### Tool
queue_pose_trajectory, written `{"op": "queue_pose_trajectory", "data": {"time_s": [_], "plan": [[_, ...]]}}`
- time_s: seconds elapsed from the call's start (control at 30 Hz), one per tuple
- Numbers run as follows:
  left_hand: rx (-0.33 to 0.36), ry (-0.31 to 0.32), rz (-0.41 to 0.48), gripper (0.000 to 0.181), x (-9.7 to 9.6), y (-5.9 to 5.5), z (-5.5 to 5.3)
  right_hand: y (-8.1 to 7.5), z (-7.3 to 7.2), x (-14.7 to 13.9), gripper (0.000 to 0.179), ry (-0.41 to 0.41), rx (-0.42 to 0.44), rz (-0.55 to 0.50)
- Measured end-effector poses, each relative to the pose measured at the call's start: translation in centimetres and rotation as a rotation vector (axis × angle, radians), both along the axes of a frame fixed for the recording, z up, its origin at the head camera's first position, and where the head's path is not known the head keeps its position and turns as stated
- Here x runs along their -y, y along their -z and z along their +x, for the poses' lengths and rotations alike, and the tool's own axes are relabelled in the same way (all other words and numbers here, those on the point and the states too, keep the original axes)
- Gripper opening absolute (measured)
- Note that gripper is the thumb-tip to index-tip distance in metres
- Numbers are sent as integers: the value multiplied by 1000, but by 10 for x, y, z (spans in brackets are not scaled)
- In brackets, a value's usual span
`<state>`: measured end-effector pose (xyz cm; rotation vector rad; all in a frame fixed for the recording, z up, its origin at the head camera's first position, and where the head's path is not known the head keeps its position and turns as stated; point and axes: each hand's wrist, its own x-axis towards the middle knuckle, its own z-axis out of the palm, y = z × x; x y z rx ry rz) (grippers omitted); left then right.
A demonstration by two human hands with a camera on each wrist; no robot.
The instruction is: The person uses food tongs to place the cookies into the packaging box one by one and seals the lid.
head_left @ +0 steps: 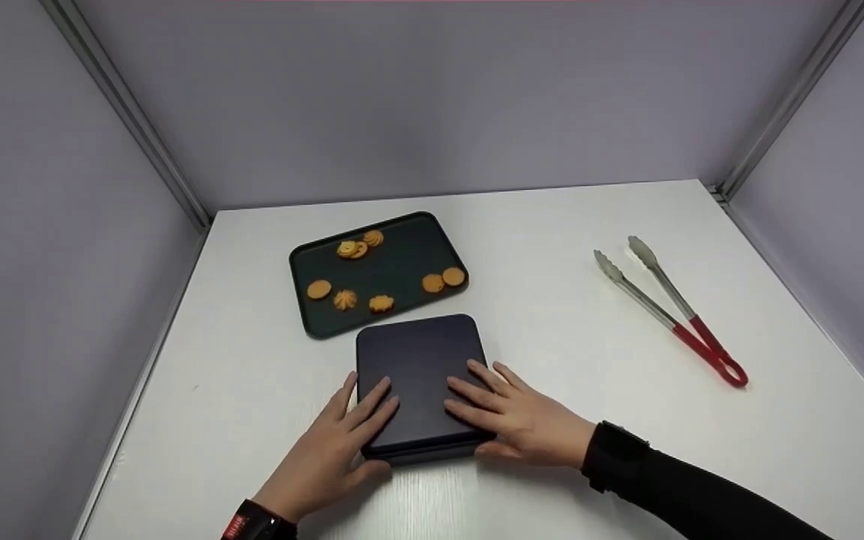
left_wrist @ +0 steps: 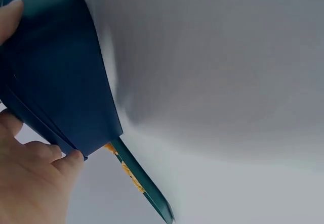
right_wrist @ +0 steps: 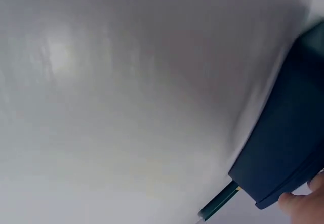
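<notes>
A dark navy rectangular box (head_left: 421, 375) with a closed lid stands on the white table in front of the person. On the left edge of its lid lie the spread, fairly straight fingers of the left hand (head_left: 334, 442), its thumb low by the front corner. Across the box, the right hand (head_left: 529, 420) rests its extended fingers on the lid's right side, thumb near the front right corner. Both wrist views show the side of the box (left_wrist: 61, 82) close up, with fingertips at the lid seam. What the box contains is hidden.
Just behind the box lies a dark green tray (head_left: 394, 266) with several cookies (head_left: 345, 300) scattered on it. Metal tongs with red handles (head_left: 709, 349) lie spread on the right of the table. Grey panels (head_left: 432, 97) enclose the back and both sides.
</notes>
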<state>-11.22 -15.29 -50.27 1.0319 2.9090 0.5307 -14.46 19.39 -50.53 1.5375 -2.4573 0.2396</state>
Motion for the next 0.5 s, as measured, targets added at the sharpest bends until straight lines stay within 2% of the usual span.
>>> {"op": "queue_pose_trajectory", "data": {"time_s": [0.13, 0.37, 0.5], "plan": [[-90, 18, -10, 85, 0, 2, -1, 2, -1, 1, 65, -45, -25, -21], [-234, 38, -27, 80, -1, 5, -2, 5, -2, 1, 60, -72, -182, -53], [-345, 63, -2, 73, -1, 9, -1, 5, -1, 1, 54, -74, -230, -63]]}}
